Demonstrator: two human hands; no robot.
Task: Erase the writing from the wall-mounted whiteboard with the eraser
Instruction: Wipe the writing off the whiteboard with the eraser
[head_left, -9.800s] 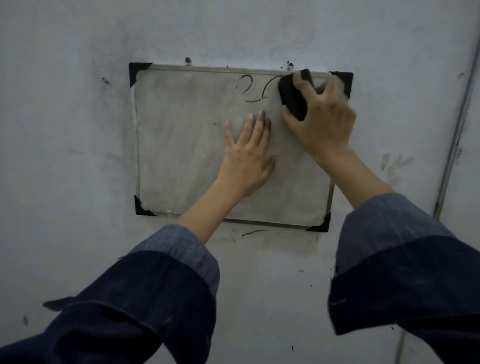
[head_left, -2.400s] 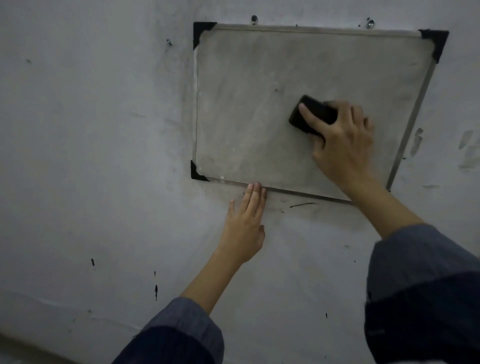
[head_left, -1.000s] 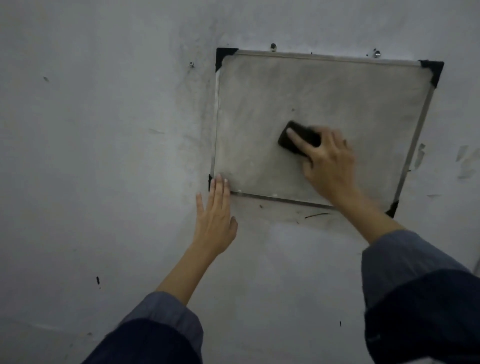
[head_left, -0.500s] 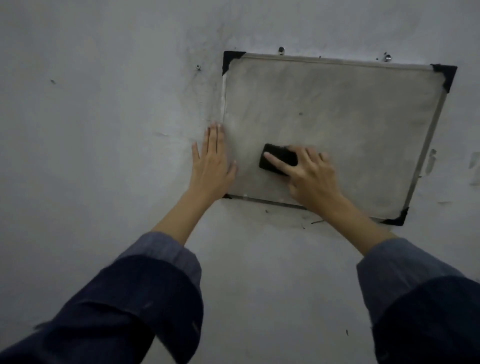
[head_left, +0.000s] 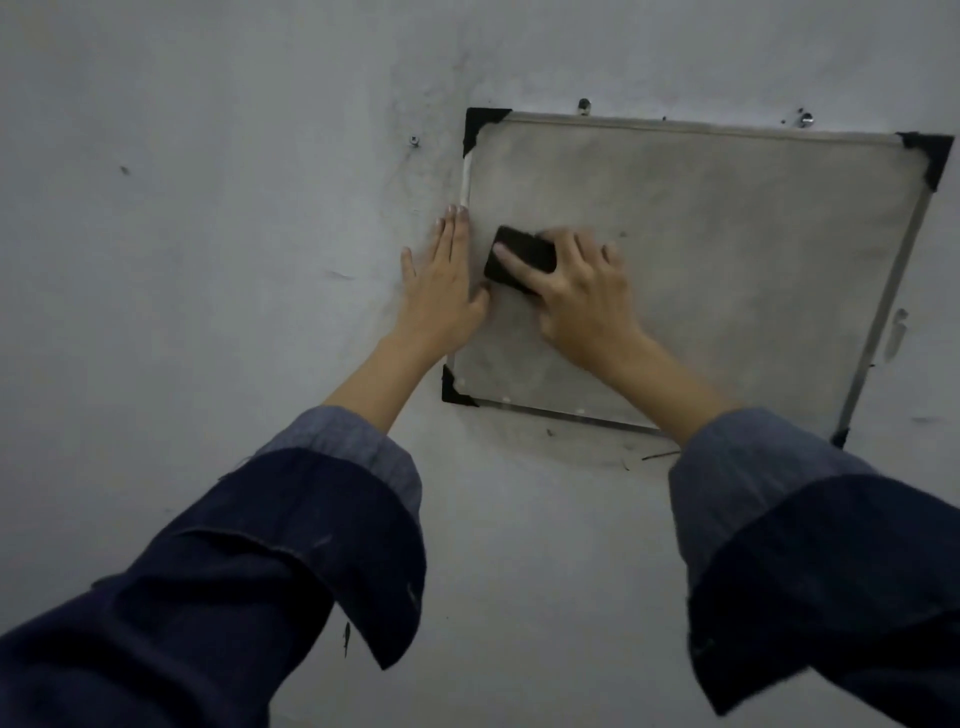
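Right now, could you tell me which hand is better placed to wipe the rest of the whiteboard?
Right. The right hand already holds the eraser in its grip, pressed on the whiteboard. The left hand lies flat across the board's left frame edge, holding nothing.

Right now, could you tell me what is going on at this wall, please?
A person is wiping the whiteboard with a black eraser, gripped in the right hand near the board's left edge. The left hand lies flat against that edge and the wall. No writing shows on the board, only grey smudging.
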